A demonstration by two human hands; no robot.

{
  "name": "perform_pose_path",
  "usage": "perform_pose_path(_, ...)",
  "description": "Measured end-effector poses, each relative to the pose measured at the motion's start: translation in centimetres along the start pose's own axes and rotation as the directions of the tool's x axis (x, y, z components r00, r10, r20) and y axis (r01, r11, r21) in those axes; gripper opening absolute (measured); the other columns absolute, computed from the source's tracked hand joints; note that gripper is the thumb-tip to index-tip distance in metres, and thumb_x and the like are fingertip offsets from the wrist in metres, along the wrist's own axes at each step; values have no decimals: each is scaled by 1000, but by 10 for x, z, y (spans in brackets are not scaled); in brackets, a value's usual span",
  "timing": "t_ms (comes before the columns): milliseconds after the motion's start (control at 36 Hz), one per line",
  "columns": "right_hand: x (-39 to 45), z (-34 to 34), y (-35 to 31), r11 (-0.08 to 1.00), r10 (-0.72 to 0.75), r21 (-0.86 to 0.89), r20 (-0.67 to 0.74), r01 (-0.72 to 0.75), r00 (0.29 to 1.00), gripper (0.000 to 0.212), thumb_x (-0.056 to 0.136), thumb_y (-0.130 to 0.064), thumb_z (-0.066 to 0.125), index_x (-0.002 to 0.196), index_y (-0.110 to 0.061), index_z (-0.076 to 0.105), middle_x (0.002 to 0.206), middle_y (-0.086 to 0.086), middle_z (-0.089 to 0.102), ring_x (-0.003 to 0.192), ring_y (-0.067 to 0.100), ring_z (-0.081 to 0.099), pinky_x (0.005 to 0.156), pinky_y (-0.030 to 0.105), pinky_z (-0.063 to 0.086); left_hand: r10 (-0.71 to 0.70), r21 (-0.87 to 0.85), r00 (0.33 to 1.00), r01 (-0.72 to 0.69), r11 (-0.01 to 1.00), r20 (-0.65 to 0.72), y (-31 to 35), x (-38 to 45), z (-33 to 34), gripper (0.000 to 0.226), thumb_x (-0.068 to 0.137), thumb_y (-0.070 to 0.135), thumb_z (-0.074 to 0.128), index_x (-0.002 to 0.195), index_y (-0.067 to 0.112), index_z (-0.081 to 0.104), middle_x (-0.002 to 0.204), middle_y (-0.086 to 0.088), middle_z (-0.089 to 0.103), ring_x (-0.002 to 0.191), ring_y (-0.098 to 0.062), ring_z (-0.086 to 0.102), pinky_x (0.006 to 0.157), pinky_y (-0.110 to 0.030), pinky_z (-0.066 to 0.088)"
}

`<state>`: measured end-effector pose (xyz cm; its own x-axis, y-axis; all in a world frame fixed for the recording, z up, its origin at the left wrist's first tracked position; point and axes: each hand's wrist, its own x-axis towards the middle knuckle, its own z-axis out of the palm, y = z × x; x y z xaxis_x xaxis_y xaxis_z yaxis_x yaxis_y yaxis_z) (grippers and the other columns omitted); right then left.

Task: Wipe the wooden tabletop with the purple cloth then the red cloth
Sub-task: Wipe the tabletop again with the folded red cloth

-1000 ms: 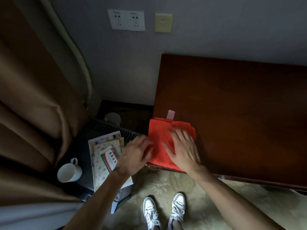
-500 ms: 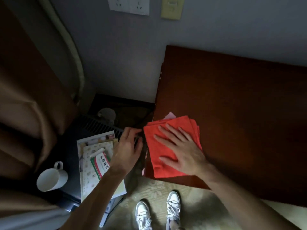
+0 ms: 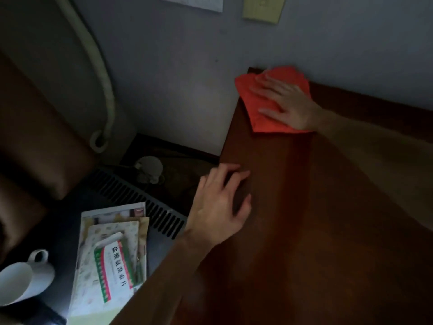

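Note:
The red cloth [image 3: 253, 102] lies folded at the far left corner of the dark wooden tabletop [image 3: 328, 219], against the wall. My right hand [image 3: 284, 102] presses flat on the red cloth, fingers spread toward the left. My left hand [image 3: 220, 207] rests at the table's left edge, nearer to me, fingers apart and holding nothing. No purple cloth is in view.
Left of the table a low dark unit carries a stack of papers with a red-and-green box [image 3: 114, 261] and a white cup [image 3: 21, 280]. Behind these are a vent grille [image 3: 140, 202], a brown curtain [image 3: 35, 137], and wall sockets [image 3: 192, 2] above.
My right hand slid the red cloth from the table's near left edge up to the far left corner. My left hand moved off beside the cloth onto the table's left edge.

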<state>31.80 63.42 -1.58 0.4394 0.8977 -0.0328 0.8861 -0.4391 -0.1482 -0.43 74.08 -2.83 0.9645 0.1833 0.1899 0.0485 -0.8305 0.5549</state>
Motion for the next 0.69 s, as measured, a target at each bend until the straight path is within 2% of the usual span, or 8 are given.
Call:
perform_pose_path(83,12,-8,19,1000,20,-4,-2,-20,1000,79,93,-81,15,161,-41,19,171,-10,14,158,16,10,123,49,14,38,38,998,-40,998,43,1,-3,9,49,93,44,55,136,21,57,138,-2,49,124,-19,47,104,-28,30)
perform_pose_path(194,16,-8,24,998,64,7,-29,-64,998,75,94,-77,20,160,-42,23,171,-11,17,158,15,11,124,49,12,23,58,998,-26,998,53,-2,-1,10,48,94,48,52,136,26,56,140,1,46,123,-17,46,101,-28,30)
perform_pose_path(389,-3,3,6,935,354,73,-99,-348,930,65,101,-68,30,160,-43,22,172,-7,12,159,18,6,126,50,3,45,131,997,-53,990,64,2,-2,10,50,92,50,50,136,25,55,138,0,46,124,-19,46,101,-27,25)
perform_pose_path(611,-94,21,-57,875,484,94,-139,-475,864,68,99,-71,31,160,-43,23,172,-8,11,159,17,7,126,50,6,88,142,996,-88,986,10,6,-7,6,43,90,45,54,124,20,60,127,-3,54,112,-23,54,90,-39,40)
perform_pose_path(694,-147,32,-100,851,524,105,-147,-514,839,79,90,-79,18,160,-44,23,172,-11,11,159,15,6,127,49,6,91,117,996,-88,989,-24,9,-18,3,40,90,43,54,123,20,61,125,-3,54,111,-23,53,88,-38,39)
